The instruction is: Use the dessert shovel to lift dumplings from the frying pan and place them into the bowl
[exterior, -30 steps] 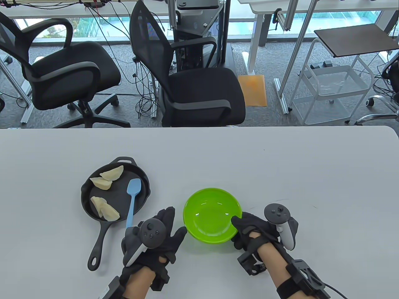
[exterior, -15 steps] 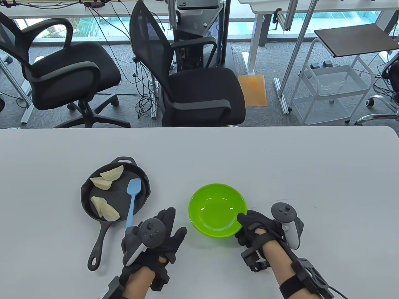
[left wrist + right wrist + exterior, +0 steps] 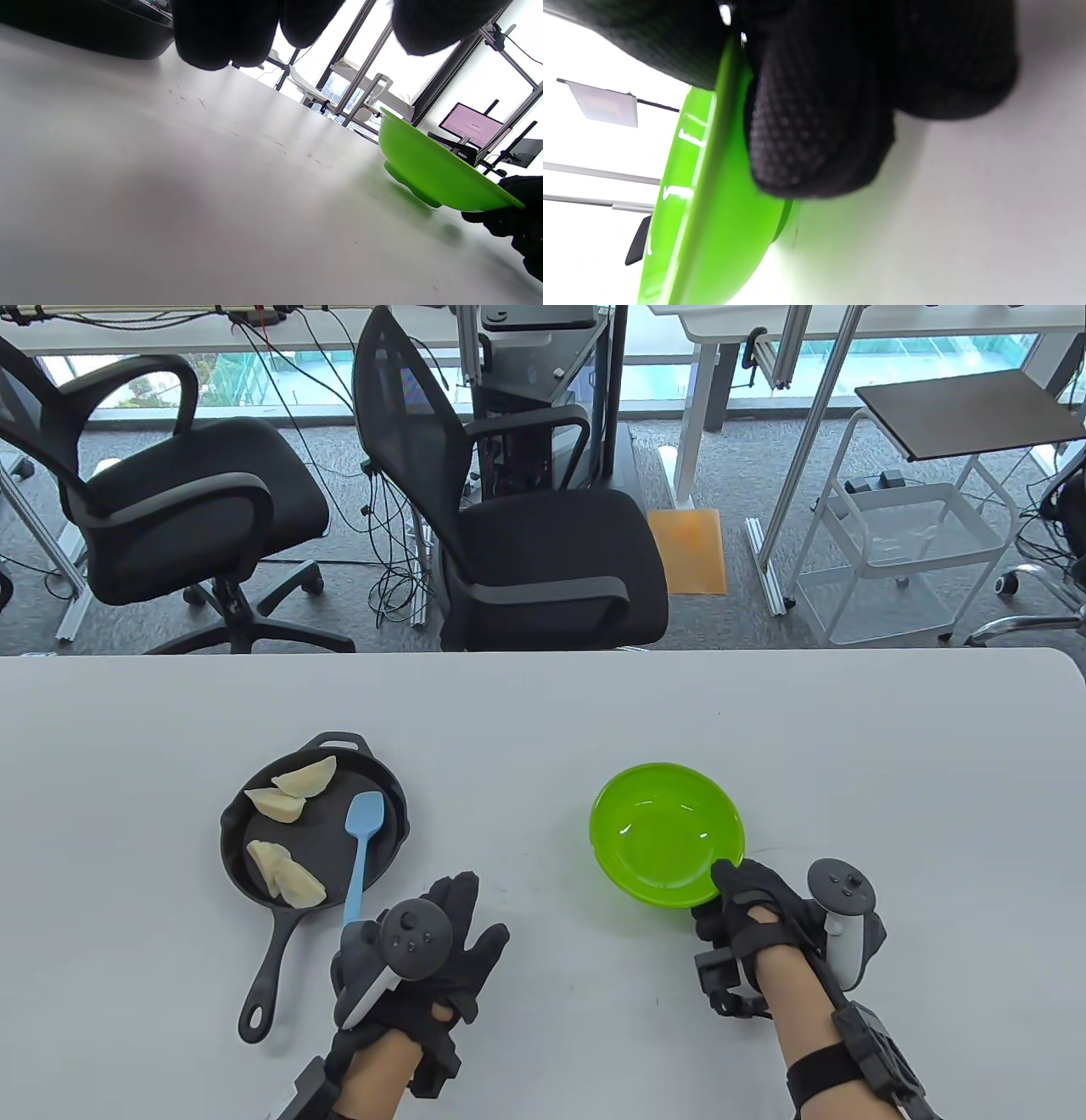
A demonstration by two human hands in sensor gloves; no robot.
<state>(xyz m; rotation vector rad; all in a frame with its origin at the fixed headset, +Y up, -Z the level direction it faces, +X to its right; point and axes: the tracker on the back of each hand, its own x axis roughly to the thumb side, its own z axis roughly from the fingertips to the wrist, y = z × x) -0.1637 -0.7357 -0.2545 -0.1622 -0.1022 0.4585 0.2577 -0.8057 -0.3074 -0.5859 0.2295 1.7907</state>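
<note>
A black frying pan (image 3: 386, 793) sits on the table at left, its handle pointing toward me. Several pale dumplings (image 3: 285, 878) lie in it, and a light blue dessert shovel (image 3: 366, 820) rests with its blade inside and its handle over the near rim. My left hand (image 3: 454, 929) lies flat on the table just right of the pan handle, fingers straight, holding nothing. My right hand (image 3: 736, 891) pinches the near rim of the green bowl (image 3: 666, 831), thumb on top and fingers beneath (image 3: 818, 127). The bowl (image 3: 428, 169) is tilted, with its near side raised off the table.
The white table (image 3: 891, 780) stretches wide to the right and beyond the bowl. Behind its far edge stand two black office chairs (image 3: 526, 543), a white wire cart (image 3: 908, 551) and desk legs.
My right hand has carried the green bowl to the right and farther from me, away from my left hand. The left hand, pan, shovel and dumplings have not moved.
</note>
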